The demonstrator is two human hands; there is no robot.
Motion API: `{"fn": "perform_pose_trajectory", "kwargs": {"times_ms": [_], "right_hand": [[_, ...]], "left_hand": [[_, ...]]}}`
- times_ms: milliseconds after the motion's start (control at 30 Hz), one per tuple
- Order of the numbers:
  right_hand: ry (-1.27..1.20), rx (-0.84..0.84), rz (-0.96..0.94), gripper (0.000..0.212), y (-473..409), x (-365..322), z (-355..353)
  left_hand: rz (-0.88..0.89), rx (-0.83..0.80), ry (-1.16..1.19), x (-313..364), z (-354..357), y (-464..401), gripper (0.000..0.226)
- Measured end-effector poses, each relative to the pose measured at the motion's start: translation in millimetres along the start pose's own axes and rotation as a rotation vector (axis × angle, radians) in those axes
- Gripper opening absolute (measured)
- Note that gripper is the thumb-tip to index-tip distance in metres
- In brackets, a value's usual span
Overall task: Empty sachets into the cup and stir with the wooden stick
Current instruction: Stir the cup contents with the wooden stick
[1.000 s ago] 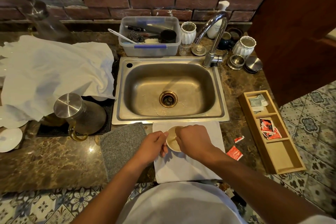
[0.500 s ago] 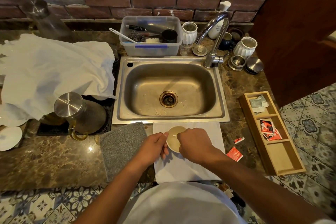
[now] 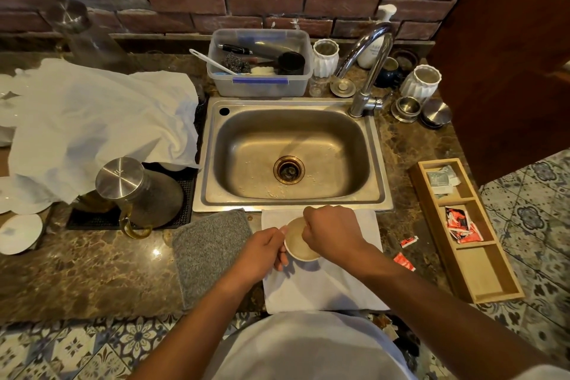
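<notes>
A small white cup (image 3: 298, 246) holding a light brown drink stands on a white napkin (image 3: 320, 284) at the counter's front edge. My left hand (image 3: 262, 251) grips the cup's left side. My right hand (image 3: 331, 233) hovers over the cup's right half as a closed fist; the wooden stick is hidden under it. Two torn red sachets (image 3: 404, 261) lie on the counter to the right. More red sachets (image 3: 461, 224) sit in the middle compartment of a wooden tray (image 3: 481, 281).
A steel sink (image 3: 290, 154) with a tap (image 3: 368, 71) lies just behind the cup. A grey cloth (image 3: 209, 248) lies left of the napkin, a lidded glass jug (image 3: 135, 194) further left. White cloth (image 3: 92, 123) covers the left counter. Jars and a plastic tub (image 3: 260, 63) line the wall.
My right fist has shifted around over the cup, first down and right, then back up toward the far rim. My left hand keeps its grip on the cup.
</notes>
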State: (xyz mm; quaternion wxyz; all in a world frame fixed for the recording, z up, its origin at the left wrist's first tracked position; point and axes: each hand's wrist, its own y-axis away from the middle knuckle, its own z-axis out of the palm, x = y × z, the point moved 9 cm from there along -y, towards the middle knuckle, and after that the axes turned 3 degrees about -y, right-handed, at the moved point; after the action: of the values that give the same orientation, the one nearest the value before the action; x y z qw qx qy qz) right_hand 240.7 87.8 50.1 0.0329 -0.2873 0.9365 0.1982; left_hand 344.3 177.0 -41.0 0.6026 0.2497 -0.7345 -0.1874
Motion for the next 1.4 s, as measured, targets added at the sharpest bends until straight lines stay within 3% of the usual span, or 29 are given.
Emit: {"fn": "perform_pose_trajectory", "kwargs": {"times_ms": [233, 400, 600, 800, 1000, 1200, 1400], "right_hand": [[0.025, -0.128, 0.001, 0.047, 9.6, 8.4, 18.0], [-0.016, -0.148, -0.007, 0.032, 9.5, 0.8, 26.0], [-0.012, -0.023, -0.05, 0.043, 0.1, -4.5, 16.3], [-0.044, 0.141, -0.009, 0.029, -1.4, 8.2, -6.8], [-0.011, 0.049, -0.003, 0.034, 0.4, 15.2, 2.6], [-0.047, -0.198, -0.022, 0.035, 1.5, 4.3, 31.6], [-0.065, -0.121, -0.039, 0.031, -8.0, -3.3, 18.4]], "left_hand": [[-0.021, 0.005, 0.009, 0.2, -0.9, -0.3, 0.054], [-0.005, 0.0, 0.011, 5.5, -0.2, 4.2, 0.057], [-0.014, 0.004, 0.015, 5.8, -1.3, 4.0, 0.056], [-0.032, 0.001, 0.021, 6.4, -2.0, 5.1, 0.056], [-0.04, -0.019, 0.01, 5.0, -0.4, 4.5, 0.056], [-0.047, -0.009, 0.022, 5.4, -1.6, 2.3, 0.056], [-0.03, -0.028, 0.013, 7.2, -0.9, 3.2, 0.054]]}}
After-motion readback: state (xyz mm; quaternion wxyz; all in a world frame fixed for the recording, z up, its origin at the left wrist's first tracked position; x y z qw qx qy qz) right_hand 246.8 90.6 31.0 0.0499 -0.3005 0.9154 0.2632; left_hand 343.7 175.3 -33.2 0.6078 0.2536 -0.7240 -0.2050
